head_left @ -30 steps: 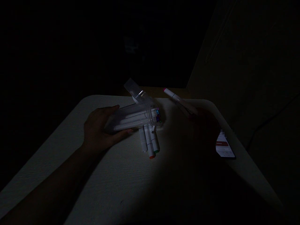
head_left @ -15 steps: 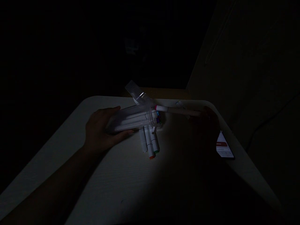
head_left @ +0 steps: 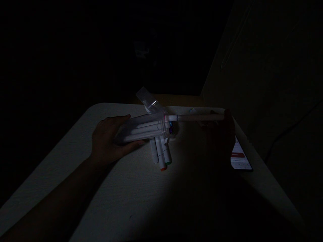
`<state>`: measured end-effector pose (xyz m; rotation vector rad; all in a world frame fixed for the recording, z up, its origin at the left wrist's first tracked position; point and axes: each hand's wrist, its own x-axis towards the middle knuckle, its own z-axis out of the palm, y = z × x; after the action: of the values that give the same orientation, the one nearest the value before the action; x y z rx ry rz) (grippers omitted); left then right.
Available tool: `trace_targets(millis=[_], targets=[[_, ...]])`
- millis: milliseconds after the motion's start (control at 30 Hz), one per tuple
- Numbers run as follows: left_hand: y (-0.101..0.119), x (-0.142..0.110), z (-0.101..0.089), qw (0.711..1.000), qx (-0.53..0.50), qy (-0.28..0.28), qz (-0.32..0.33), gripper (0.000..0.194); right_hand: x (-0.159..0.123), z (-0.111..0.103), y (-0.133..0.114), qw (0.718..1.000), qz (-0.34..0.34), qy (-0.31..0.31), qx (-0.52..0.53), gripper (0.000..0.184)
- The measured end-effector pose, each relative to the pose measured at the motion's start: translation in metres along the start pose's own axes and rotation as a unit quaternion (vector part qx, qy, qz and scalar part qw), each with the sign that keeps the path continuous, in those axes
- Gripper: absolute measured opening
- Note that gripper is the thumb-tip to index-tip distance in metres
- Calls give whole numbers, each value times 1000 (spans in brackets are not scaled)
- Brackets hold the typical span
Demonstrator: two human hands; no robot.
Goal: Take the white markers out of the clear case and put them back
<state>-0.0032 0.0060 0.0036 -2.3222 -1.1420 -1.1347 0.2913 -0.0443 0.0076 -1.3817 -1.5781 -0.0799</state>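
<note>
Little light reaches this pale, round-cornered tabletop (head_left: pixel 108 201), yet I can make out the left hand (head_left: pixel 107 136) wrapped round the closed end of a clear plastic box-shaped case (head_left: pixel 141 118), fingers along the far side and thumb along the near one. Gripping it there, I'd say, steadies the case on its side and leaves its mouth free, facing right. The clear plastic flap lid (head_left: pixel 148 99) stands folded back, presumably to keep it out of the way.

The right hand (head_left: pixel 220 132), deep in shade, seems to pinch the outer end of a slim white pink-ended marker (head_left: pixel 196 117); I cannot tell how each finger sits. The marker lies level, its pink end at the upper part of the mouth, apparently just inside the rim. Held so far back, most of its barrel stays clear of the fingers.

Counting: one case, one lid, one marker held. Three loose white markers (head_left: pixel 159 153) lie side by side, partly beneath the case; one shows an orange end, one green, the third no clear colour. Another white marker with a bluish end (head_left: pixel 193 111) peeps out beyond the right hand. Inside the case I make out at least three barrels, the full number hidden. One lit black-edged phone (head_left: pixel 241 156) lies beside the right hand.
</note>
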Motion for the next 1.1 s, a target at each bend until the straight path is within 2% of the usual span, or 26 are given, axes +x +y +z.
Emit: trace_targets(millis=[100, 300, 467, 667, 800, 967, 1100], targets=[[0, 0, 0, 1000, 2, 1, 3, 70, -1, 3, -2, 1000, -1, -2, -4, 58], [0, 0, -1, 1000, 7, -2, 17, 73, -4, 15, -12, 999, -2, 33, -39, 72], [0, 2, -1, 1000, 18, -7, 17, 72, -4, 16, -14, 999, -1, 26, -47, 67], [2, 3, -2, 999, 21, -21, 11, 70, -9, 15, -18, 999, -2, -14, -32, 70], [2, 3, -2, 1000, 21, -21, 7, 69, -7, 15, -21, 999, -3, -38, -23, 60], [2, 3, -2, 999, 25, -17, 19, 68, -1, 18, -19, 998, 9, -59, -13, 37], [2, 3, -2, 999, 27, -20, 20, 68, -2, 21, -15, 997, 19, -78, 3, 35]])
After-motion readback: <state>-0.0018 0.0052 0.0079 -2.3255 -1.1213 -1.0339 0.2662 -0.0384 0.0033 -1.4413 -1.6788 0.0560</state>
